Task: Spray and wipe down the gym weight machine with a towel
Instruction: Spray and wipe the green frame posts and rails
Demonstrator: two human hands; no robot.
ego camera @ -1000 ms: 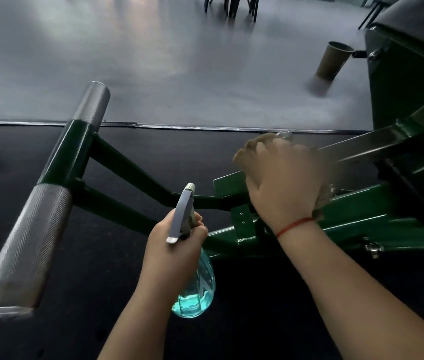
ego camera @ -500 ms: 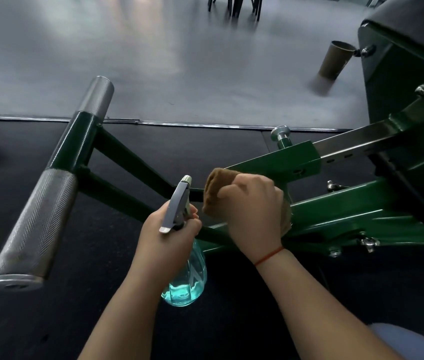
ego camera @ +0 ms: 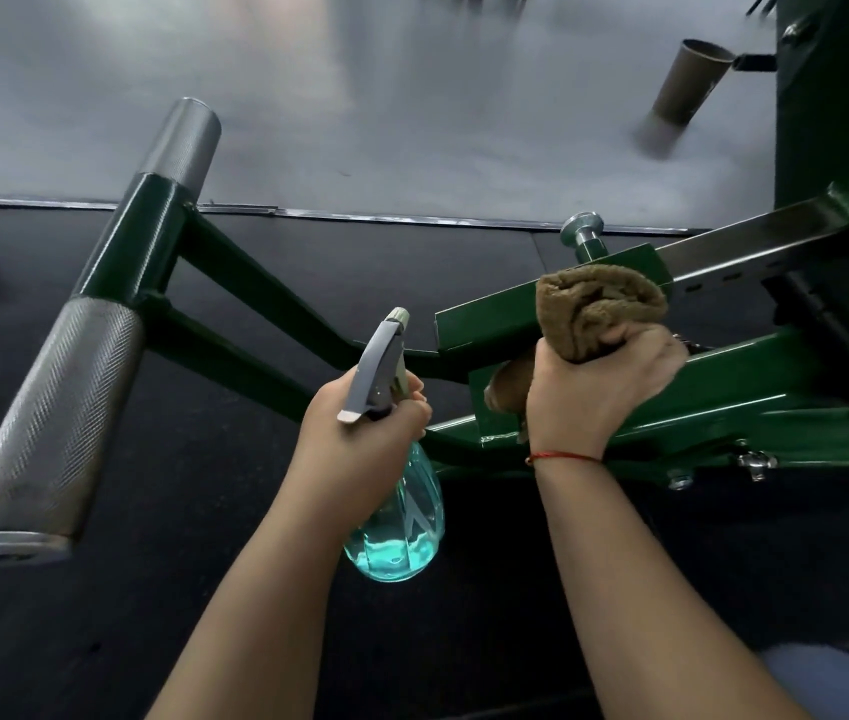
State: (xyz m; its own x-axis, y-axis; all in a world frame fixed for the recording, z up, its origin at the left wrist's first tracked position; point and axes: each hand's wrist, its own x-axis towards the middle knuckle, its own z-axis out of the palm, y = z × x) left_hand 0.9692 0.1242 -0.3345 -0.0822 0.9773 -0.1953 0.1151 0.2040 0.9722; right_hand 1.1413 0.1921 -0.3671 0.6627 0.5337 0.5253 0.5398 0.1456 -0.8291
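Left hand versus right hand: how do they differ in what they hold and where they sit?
The left hand grips a teal spray bottle by its neck; the right hand grips a bunched brown towel. The right hand holds its towel against the green frame; the left hand appears clear of it. Only the right wrist bears a red string. Both hands are curled round something.

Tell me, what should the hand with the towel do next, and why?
Probably slide the towel left along the green sleeve. The right hand grips it bunched at the sleeve's right end, and the rest of that green face shows no cloth on it. The left hand holds the spray bottle aside.
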